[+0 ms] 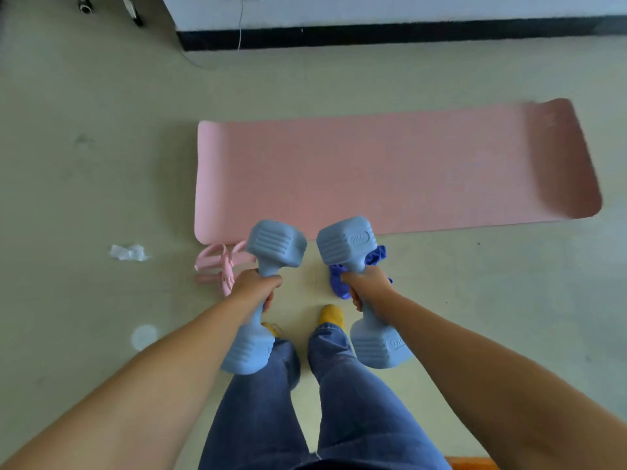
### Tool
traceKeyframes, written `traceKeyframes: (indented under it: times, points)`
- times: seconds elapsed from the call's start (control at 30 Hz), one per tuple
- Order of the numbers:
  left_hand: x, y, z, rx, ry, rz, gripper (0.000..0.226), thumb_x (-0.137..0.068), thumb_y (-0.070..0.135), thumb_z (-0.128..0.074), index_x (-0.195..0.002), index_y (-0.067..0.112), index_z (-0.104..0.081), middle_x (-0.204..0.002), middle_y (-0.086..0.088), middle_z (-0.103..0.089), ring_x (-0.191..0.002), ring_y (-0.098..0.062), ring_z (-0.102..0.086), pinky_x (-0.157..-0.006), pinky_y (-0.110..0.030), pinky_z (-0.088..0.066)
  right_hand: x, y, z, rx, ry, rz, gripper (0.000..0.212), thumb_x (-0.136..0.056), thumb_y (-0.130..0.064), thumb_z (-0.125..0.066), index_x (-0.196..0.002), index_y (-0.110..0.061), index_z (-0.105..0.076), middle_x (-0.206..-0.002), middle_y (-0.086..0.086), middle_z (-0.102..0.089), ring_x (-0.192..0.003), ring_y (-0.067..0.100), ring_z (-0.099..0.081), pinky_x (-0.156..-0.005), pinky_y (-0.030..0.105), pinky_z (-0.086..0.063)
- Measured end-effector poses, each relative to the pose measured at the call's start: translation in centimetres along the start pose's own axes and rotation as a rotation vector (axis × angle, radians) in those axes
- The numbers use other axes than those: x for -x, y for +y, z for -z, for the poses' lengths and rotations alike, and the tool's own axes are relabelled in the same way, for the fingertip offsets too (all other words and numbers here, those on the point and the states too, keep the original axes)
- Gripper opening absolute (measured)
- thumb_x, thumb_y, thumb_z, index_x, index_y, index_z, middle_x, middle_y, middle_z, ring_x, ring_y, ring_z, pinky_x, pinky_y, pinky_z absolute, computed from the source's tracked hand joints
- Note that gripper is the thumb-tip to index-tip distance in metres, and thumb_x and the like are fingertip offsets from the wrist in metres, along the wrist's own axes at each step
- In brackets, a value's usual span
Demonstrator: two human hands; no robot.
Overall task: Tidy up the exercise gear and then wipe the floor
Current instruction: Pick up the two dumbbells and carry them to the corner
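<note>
I stand over the floor with a light blue dumbbell in each hand. My left hand (pixel 256 284) grips the handle of the left dumbbell (pixel 274 245), which points forward and down. My right hand (pixel 366 286) grips the right dumbbell (pixel 346 244), marked 2KG. A pink yoga mat (pixel 390 174) lies flat on the floor ahead, its right end curled up. A pink resistance band (pixel 220 266) lies by the mat's near left corner, partly hidden by my left hand. A blue cloth (pixel 341 283) lies under my right hand.
A crumpled white tissue (pixel 129 252) lies on the floor to the left. A white wall with a black baseboard (pixel 373 35) runs along the far side, with a white cable hanging down. My legs in jeans and yellow socks (pixel 330 315) are below.
</note>
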State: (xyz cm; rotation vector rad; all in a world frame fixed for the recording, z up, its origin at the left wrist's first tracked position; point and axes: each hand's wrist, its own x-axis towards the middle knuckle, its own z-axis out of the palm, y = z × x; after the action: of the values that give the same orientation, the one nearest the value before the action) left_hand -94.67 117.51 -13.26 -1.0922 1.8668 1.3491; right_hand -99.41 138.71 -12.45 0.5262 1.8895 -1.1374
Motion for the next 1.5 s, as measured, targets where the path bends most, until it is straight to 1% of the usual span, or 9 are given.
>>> traceKeyframes:
  times: [0.2, 0.37, 0.53, 0.67, 0.93, 1.07, 1.17, 1.37, 1.5]
  points:
    - [1.2, 2.5, -0.5, -0.028, -0.054, -0.096, 0.014, -0.077, 0.006, -0.053, -0.065, 0.008, -0.045, -0.051, -0.009, -0.046, -0.038, -0.020, -0.039, -0.045, -0.025, -0.033, 3.1, 1.0, 1.0, 0.000, 0.093, 0.008, 0.023, -0.078, -0.011, -0.052, -0.059, -0.009, -0.041, -0.040, 0.005, -0.042, -0.038, 0.019, -0.037, -0.047, 0.026, -0.034]
    - [1.6, 3.1, -0.6, -0.165, -0.131, -0.151, 0.019, -0.079, 0.009, -0.055, -0.062, 0.007, -0.047, -0.053, -0.009, -0.048, -0.041, -0.021, -0.040, -0.046, -0.026, -0.034, 6.0, 3.3, 1.1, -0.031, 0.205, 0.008, 0.019, -0.080, -0.012, -0.051, -0.064, -0.008, -0.043, -0.049, 0.009, -0.045, -0.041, 0.019, -0.039, -0.049, 0.026, -0.036]
    - [2.1, 3.7, -2.0, -0.376, -0.198, -0.210, 0.012, -0.079, 0.009, -0.056, -0.069, 0.006, -0.050, -0.053, -0.008, -0.046, -0.043, -0.021, -0.039, -0.046, -0.025, -0.035, 9.1, 7.3, 1.1, -0.234, 0.320, -0.019, 0.012, -0.080, -0.011, -0.054, -0.072, -0.007, -0.047, -0.052, 0.009, -0.047, -0.040, 0.019, -0.039, -0.045, 0.025, -0.036]
    - [3.3, 5.0, -5.4, -0.532, -0.281, -0.281, 0.007, -0.079, 0.009, -0.057, -0.075, 0.007, -0.052, -0.055, -0.007, -0.043, -0.045, -0.020, -0.036, -0.045, -0.024, -0.033, 11.9, 10.7, 2.3, -0.380, 0.395, -0.052, 0.020, -0.081, -0.010, -0.054, -0.064, -0.009, -0.043, -0.053, 0.009, -0.045, -0.041, 0.019, -0.037, -0.044, 0.024, -0.034]
    - [7.9, 9.4, -18.8, -0.789, -0.426, -0.421, 0.013, -0.076, 0.013, -0.057, -0.064, 0.011, -0.050, -0.053, -0.006, -0.046, -0.048, -0.022, -0.041, -0.056, -0.029, -0.037, 15.7, 18.2, 9.9, -0.573, 0.526, -0.152, 0.013, -0.083, -0.010, -0.051, -0.072, -0.007, -0.046, -0.053, 0.009, -0.045, -0.039, 0.016, -0.037, -0.045, 0.022, -0.033]
    - [9.9, 10.6, -27.1, -0.907, -0.440, -0.443, 0.011, -0.072, 0.020, -0.059, -0.068, 0.011, -0.055, -0.055, -0.005, -0.052, -0.050, -0.023, -0.046, -0.057, -0.028, -0.040, 16.2, 22.8, 15.4, -0.653, 0.561, -0.187, 0.013, -0.081, -0.008, -0.050, -0.071, -0.008, -0.043, -0.053, 0.009, -0.044, -0.041, 0.018, -0.037, -0.045, 0.023, -0.032]
    - [12.1, 11.8, -33.2, -0.974, -0.440, -0.454, 0.012, -0.078, 0.017, -0.057, -0.070, 0.009, -0.053, -0.057, -0.006, -0.051, -0.048, -0.021, -0.044, -0.052, -0.024, -0.037, 16.7, 25.4, 20.3, -0.668, 0.554, -0.199, 0.012, -0.082, -0.008, -0.050, -0.072, -0.008, -0.043, -0.054, 0.010, -0.044, -0.042, 0.018, -0.037, -0.045, 0.023, -0.032]
    - [14.6, 15.0, -44.8, -0.974, -0.457, -0.478, 0.008, -0.076, 0.015, -0.057, -0.076, 0.008, -0.055, -0.057, -0.006, -0.050, -0.052, -0.022, -0.043, -0.058, -0.028, -0.038, 17.5, 29.4, 30.5, -0.675, 0.571, -0.178, 0.010, -0.082, -0.010, -0.050, -0.074, -0.007, -0.046, -0.055, 0.009, -0.045, -0.044, 0.018, -0.039, -0.046, 0.024, -0.034]
    - [15.3, 18.2, -51.4, -0.993, -0.493, -0.504, 0.006, -0.077, 0.013, -0.055, -0.075, 0.008, -0.053, -0.058, -0.008, -0.049, -0.051, -0.022, -0.042, -0.054, -0.026, -0.037, 16.9, 32.1, 36.5, -0.702, 0.621, -0.216, 0.007, -0.083, -0.011, -0.050, -0.080, -0.005, -0.049, -0.056, 0.008, -0.046, -0.044, 0.018, -0.040, -0.047, 0.025, -0.035]
